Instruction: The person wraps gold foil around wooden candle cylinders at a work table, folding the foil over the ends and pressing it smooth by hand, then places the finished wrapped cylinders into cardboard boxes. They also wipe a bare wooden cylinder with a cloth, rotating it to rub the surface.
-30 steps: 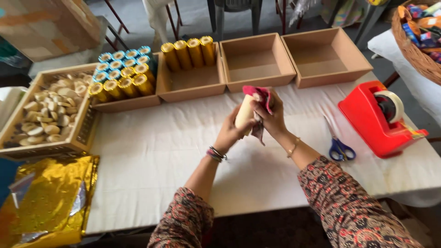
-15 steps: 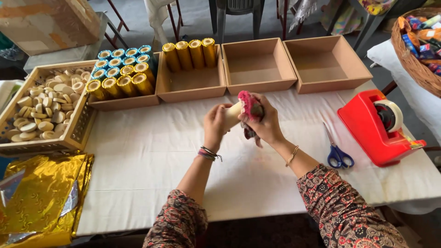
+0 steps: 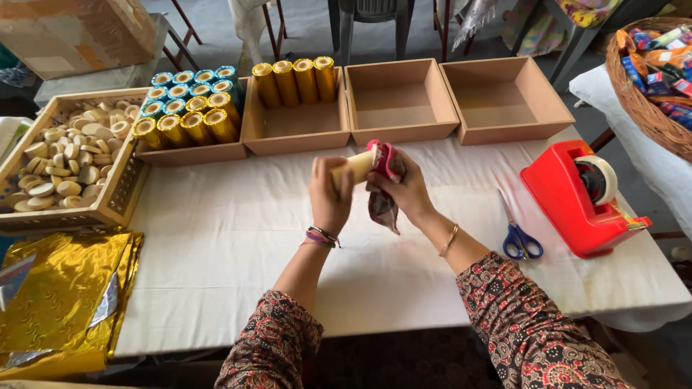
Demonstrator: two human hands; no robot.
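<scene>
At the far left a stack of gold foil sheets (image 3: 61, 299) lay half off the white-covered surface (image 3: 238, 252), and above it a wooden crate (image 3: 108, 209) was heaped with pale round discs (image 3: 61, 162). Next along, a shallow cardboard box (image 3: 187, 153) stood packed with upright rolls wrapped in gold and blue foil, and the box beside it (image 3: 292, 119) held four gold rolls (image 3: 295, 78) laid along its back wall. In the middle, raised above the surface, the left hand (image 3: 330, 193) was wrapped tight around a cream-coloured stack of discs (image 3: 358, 165), while the right hand (image 3: 404, 189) pinched a red patterned wrapper (image 3: 382, 180) against the stack's far end, its loose tail hanging below the fingers. To my eye the wrapper covered only the tip, so the stack could slide apart if the left grip eased, and the thin sheet could tear or crease if pulled hard over the edge. Further right sat two empty cardboard boxes (image 3: 400, 101) (image 3: 504, 97), then blue-handled scissors (image 3: 515, 230) lying flat, a red tape dispenser (image 3: 577, 198) near the edge, and a wicker basket (image 3: 649, 108) of bright packets at the far right.
</scene>
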